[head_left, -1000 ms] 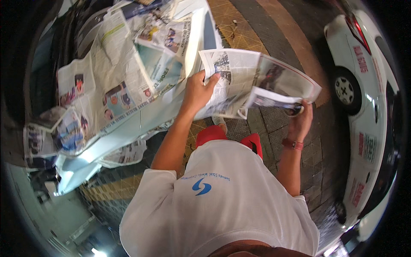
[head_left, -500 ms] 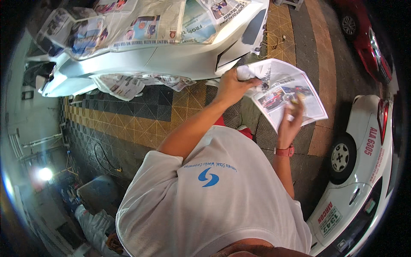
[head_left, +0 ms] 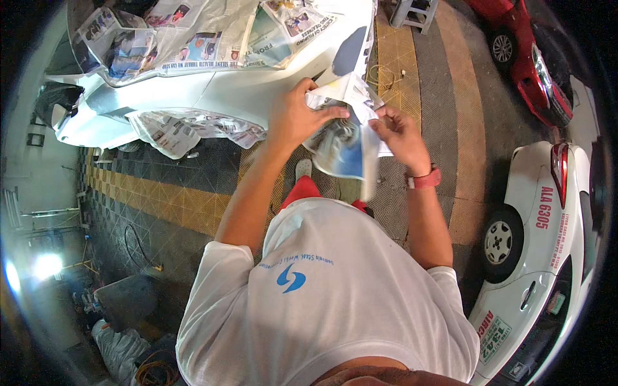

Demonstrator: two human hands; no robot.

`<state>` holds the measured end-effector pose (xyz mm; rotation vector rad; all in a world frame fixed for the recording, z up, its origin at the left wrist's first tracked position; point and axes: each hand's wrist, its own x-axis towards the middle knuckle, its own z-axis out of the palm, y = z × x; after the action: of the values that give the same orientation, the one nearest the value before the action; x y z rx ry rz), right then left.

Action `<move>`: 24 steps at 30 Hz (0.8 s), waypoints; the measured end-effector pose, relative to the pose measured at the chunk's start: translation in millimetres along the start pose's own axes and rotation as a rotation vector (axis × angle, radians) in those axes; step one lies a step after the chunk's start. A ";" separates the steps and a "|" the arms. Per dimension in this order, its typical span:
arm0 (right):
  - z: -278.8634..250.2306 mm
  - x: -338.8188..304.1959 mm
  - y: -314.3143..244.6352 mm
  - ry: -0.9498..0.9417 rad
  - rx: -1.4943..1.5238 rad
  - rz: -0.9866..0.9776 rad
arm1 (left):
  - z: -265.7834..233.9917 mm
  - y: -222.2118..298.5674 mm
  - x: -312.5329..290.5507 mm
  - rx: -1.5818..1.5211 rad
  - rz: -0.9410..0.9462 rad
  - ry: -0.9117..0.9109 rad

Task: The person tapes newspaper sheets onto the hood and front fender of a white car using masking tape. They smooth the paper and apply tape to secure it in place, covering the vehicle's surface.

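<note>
A printed paper sheet (head_left: 347,151), bent and partly crumpled, is stretched between my two hands above the floor, beside the white car body. My left hand (head_left: 301,119) pinches its left upper part between thumb and fingers. At its right side my right hand (head_left: 400,138), with a red watch on the wrist, grips a fold with fingertips and thumb. The lower part of the sheet hangs down and is blurred by motion. Just beyond my hands is the corner of the white car body (head_left: 238,96), with a dark opening partly hidden by the paper.
Newspaper sheets (head_left: 206,45) cover the top of the car body, and more newspaper (head_left: 170,132) hangs along its lower edge. At right stand a white car (head_left: 524,257) and a red car (head_left: 534,71). A grey stool (head_left: 412,14) is at the far side. A cable (head_left: 134,248) lies on the patterned floor.
My right hand has moved up and left from the sheet's face and now grips it. The sheet, earlier spread wide, is now folded and hanging. My left hand has shifted left and turned.
</note>
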<state>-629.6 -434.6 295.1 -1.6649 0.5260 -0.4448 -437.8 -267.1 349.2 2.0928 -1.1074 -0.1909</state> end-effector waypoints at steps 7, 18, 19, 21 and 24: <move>-60.1 -8.8 -63.5 0.142 -0.857 -0.116 | -20.4 19.9 15.9 0.377 0.349 0.030; -49.2 -29.1 -57.3 0.535 -0.849 -0.386 | -8.1 72.0 31.9 0.420 0.569 0.040; -48.7 -27.7 -62.3 0.516 -0.856 -0.378 | -6.0 67.7 30.9 0.423 0.570 0.038; -53.5 -20.4 -72.0 0.475 -0.880 -0.375 | -2.0 62.4 26.8 0.397 0.581 0.036; -60.6 -8.7 -76.8 0.386 -0.850 -0.421 | -4.7 60.9 9.6 0.280 0.549 -0.037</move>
<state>-664.0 -469.2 380.4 -2.5474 0.7037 -0.9533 -469.4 -293.0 395.6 1.9323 -1.7637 0.2028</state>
